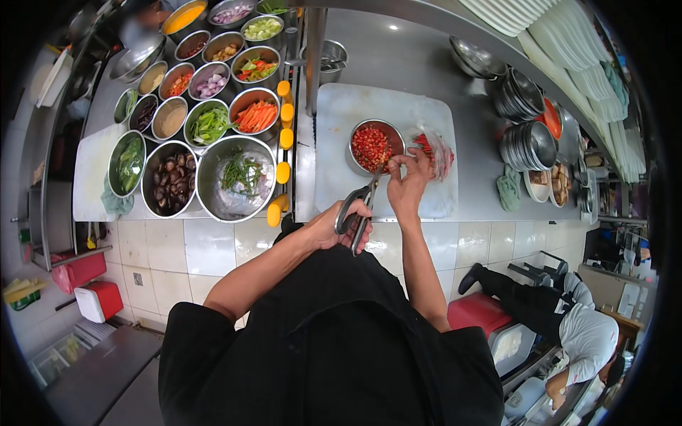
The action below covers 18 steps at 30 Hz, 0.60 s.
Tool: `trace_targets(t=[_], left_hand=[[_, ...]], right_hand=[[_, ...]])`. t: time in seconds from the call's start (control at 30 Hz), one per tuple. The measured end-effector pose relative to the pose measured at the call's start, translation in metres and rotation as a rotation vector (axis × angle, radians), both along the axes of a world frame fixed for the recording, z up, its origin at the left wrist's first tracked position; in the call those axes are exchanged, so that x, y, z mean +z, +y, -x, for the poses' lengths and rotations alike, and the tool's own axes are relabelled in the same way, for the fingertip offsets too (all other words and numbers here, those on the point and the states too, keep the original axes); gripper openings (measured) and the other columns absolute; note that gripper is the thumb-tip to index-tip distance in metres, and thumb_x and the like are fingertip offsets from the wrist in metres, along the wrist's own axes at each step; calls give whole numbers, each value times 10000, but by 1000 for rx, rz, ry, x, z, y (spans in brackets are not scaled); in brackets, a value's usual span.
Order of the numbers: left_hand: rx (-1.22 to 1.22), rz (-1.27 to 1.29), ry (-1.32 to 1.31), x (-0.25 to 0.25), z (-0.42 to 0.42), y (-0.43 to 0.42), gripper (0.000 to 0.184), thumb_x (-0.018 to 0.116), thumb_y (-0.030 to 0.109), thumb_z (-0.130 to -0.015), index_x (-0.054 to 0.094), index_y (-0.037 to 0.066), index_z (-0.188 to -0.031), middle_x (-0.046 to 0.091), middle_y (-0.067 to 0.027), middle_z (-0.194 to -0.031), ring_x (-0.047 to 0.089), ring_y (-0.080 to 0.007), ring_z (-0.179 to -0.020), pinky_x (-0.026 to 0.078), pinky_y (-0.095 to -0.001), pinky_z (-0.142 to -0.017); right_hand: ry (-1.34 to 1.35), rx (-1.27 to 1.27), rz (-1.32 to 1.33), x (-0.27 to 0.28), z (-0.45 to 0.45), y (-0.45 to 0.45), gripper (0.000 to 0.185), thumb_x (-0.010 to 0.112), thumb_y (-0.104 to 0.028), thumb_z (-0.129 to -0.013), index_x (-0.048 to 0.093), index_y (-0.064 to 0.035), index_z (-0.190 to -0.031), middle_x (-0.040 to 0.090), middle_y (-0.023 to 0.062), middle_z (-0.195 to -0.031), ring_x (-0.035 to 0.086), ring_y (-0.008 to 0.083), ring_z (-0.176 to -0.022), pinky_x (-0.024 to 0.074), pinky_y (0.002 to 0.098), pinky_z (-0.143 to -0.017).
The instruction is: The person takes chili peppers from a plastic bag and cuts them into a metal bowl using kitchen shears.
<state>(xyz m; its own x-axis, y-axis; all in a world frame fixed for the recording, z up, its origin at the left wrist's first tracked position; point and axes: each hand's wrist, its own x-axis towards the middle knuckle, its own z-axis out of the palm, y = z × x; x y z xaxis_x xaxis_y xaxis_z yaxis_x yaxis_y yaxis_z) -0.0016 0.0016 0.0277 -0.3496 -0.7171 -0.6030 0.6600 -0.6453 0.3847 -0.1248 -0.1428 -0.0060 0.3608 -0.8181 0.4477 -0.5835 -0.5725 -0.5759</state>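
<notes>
Scissors with dark handles [346, 211] are in my left hand [348, 224], their blades pointing up toward a round metal bowl [351, 157]. Cut red chilies [371, 147] fill much of that bowl, which stands on a white cutting board [332, 117]. My right hand [410, 177] is beside the bowl's lower right rim, thumb and forefinger pinched near the blade tips; what they pinch is too small to make out. Just right of the bowl and partly behind my right fingers lies a clear plastic bag [443, 157] with whole red chilies.
At the left, metal containers hold carrot strips [256, 116], mushrooms [169, 181] and green herbs [242, 174]. Yellow-capped bottles [283, 172] line the board's left side. Stacked metal bowls [522, 147] and a green cloth [509, 188] are at the right. A person [586, 330] bends at the lower right.
</notes>
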Motion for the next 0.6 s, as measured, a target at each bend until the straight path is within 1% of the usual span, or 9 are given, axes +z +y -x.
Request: trace_targets(t=[0.1, 0.13, 0.23, 0.27, 0.4, 0.47, 0.57, 0.6], left_hand=[[48, 46, -68, 1, 4, -3, 325, 617, 332, -797, 580, 9, -794, 590, -105, -674, 598, -215, -569, 521, -341, -519], [76, 36, -72, -1, 4, -2, 336, 629, 319, -788, 604, -15, -819, 602, -109, -652, 608, -210, -534, 533, -328, -496], [94, 63, -232, -3, 1, 0, 323, 646, 304, -781, 604, -15, -813, 604, -106, -655, 605, -195, -523, 530, -316, -477], [112, 72, -210, -2, 1, 1, 311, 654, 295, -780, 608, -12, -807, 600, -99, -649, 606, -182, -532, 528, -308, -464], [117, 22, -66, -3, 0, 2, 306, 630, 302, -787, 595, -2, -785, 588, -100, -653, 593, -202, -533, 520, -328, -480], [89, 13, 5, -9, -1, 2, 315, 625, 322, -781, 582, 10, -771, 574, -98, -645, 579, -211, -534, 509, -331, -497], [99, 47, -3, -18, 0, 1, 327, 608, 349, -777, 580, 23, -763, 580, -112, -657, 579, -223, -542, 513, -338, -519], [90, 81, 13, -23, 1, 0, 361, 587, 382, -817, 580, 21, -828, 583, -110, -665, 579, -227, -548, 514, -352, -525]], right_hand=[[-10, 14, -5, -1, -3, 2, 90, 684, -52, -742, 659, -56, -828, 533, 125, -1137, 455, 334, -1018, 354, 428, -885], [-9, 6, -14, -1, -3, 2, 89, 683, -52, -742, 658, -56, -828, 533, 125, -1138, 455, 334, -1021, 354, 428, -886], [-2, -13, -27, -1, -3, 2, 88, 680, -52, -746, 656, -54, -830, 535, 128, -1142, 455, 337, -1034, 355, 429, -893], [4, -16, -22, -3, -2, 0, 88, 679, -53, -749, 654, -51, -833, 534, 131, -1145, 455, 340, -1040, 355, 429, -897], [-45, -3, -22, 7, -4, -1, 81, 671, -62, -769, 642, -41, -841, 544, 148, -1134, 471, 345, -1048, 365, 436, -903], [-133, 98, -40, 16, -16, -2, 77, 669, -77, -781, 631, -37, -835, 552, 157, -1118, 485, 345, -1038, 371, 440, -898], [-203, 250, -25, 47, -52, 8, 116, 672, -118, -795, 608, -30, -837, 567, 168, -1088, 501, 347, -1036, 377, 443, -911], [-200, 345, -41, 50, -70, 14, 126, 667, -136, -811, 617, -32, -861, 567, 160, -1099, 497, 337, -1058, 378, 424, -924]])
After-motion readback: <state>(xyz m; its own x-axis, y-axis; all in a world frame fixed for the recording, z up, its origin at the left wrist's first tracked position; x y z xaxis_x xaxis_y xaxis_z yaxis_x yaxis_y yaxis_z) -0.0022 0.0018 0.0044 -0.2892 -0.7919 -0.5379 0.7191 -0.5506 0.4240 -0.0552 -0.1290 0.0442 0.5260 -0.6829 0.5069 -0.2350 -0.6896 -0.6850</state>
